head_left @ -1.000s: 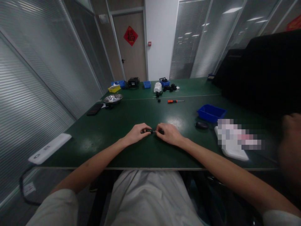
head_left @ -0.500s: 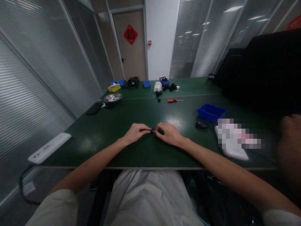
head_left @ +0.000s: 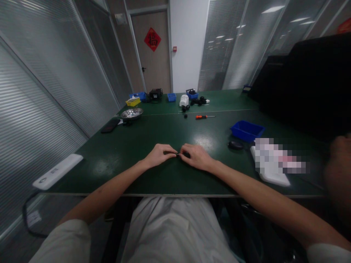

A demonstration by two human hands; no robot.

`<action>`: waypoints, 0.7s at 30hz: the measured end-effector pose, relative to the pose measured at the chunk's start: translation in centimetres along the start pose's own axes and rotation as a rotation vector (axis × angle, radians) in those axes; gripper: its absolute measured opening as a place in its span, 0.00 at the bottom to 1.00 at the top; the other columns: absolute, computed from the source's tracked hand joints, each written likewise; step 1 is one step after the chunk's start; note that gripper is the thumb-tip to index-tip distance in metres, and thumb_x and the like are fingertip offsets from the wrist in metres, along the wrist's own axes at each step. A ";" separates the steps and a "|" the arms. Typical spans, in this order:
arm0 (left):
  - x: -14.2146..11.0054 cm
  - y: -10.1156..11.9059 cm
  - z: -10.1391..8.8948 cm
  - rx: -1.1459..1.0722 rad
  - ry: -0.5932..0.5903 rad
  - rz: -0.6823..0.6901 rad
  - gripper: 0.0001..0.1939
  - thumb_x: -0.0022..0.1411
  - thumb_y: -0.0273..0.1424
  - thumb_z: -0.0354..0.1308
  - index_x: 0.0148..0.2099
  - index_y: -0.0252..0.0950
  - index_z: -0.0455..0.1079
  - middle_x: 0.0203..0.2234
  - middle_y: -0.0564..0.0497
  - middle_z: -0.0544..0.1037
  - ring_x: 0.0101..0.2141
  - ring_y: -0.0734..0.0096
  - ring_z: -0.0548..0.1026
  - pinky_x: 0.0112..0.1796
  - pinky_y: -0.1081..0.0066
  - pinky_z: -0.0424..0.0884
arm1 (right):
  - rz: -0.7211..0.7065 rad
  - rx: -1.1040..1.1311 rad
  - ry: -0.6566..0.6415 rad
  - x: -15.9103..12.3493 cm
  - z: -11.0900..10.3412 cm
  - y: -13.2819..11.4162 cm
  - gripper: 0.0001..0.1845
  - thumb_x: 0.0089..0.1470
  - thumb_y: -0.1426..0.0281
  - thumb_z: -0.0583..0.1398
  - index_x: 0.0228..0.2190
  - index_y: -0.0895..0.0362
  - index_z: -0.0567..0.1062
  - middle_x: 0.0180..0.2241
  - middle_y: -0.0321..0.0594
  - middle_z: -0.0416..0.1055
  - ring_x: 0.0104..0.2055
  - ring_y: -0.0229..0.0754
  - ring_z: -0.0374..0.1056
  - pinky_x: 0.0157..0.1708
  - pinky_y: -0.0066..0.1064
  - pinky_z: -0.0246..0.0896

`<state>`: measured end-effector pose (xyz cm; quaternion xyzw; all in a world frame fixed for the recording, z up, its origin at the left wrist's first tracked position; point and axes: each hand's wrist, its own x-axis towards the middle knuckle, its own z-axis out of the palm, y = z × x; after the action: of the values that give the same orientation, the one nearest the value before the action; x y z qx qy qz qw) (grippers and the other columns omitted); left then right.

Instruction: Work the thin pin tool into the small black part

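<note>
Over the front middle of the green table [head_left: 153, 179], my left hand [head_left: 159, 155] and my right hand [head_left: 196, 156] face each other, fingertips almost meeting. Between them is a small thin dark part [head_left: 177, 155], too small to name. My left thumb and fingers pinch its left end. On the other side, my right thumb and forefinger close at its right end, the other fingers curled and hiding whatever lies beneath them.
An orange-handled screwdriver [head_left: 202, 117] lies ahead, beyond a small black piece [head_left: 185, 116]. To the right are a blue tray [head_left: 246, 132], a black mouse-like object [head_left: 235, 145] and a white item [head_left: 274, 179]. A metal bowl [head_left: 132, 114] and power strip [head_left: 58, 172] stand left. Another person's hand shows far right.
My fingertips have come slightly closer together, my right hand turning a little. A dark shape seen inside my right grip before is now hidden.
</note>
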<state>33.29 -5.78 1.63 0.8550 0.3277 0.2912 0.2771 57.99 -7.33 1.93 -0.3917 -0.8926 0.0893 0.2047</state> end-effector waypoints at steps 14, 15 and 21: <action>0.0 -0.3 0.8 -0.083 0.052 -0.065 0.11 0.65 0.36 0.65 0.45 0.37 0.84 0.42 0.46 0.83 0.43 0.61 0.81 0.48 0.67 0.73 | -0.057 -0.011 0.016 -0.2 1.0 0.4 0.08 0.68 0.64 0.56 0.41 0.55 0.71 0.39 0.39 0.72 0.37 0.40 0.68 0.34 0.30 0.54; 0.0 -0.3 0.8 -0.087 0.055 -0.073 0.11 0.65 0.36 0.65 0.45 0.37 0.84 0.43 0.46 0.83 0.43 0.61 0.81 0.48 0.67 0.73 | -0.054 -0.012 0.016 -0.1 1.0 0.4 0.08 0.69 0.64 0.56 0.41 0.55 0.71 0.39 0.39 0.72 0.36 0.40 0.68 0.34 0.30 0.54; 0.2 -0.8 0.8 -0.129 0.038 -0.130 0.12 0.63 0.37 0.66 0.46 0.37 0.83 0.42 0.46 0.83 0.43 0.61 0.80 0.47 0.66 0.74 | -0.023 0.000 0.003 0.0 0.8 0.3 0.07 0.68 0.64 0.57 0.41 0.54 0.70 0.39 0.39 0.73 0.37 0.41 0.68 0.35 0.30 0.54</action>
<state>33.64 -5.30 0.65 0.8065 0.3685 0.3093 0.3435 57.85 -7.12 1.13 -0.3817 -0.8967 0.0862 0.2070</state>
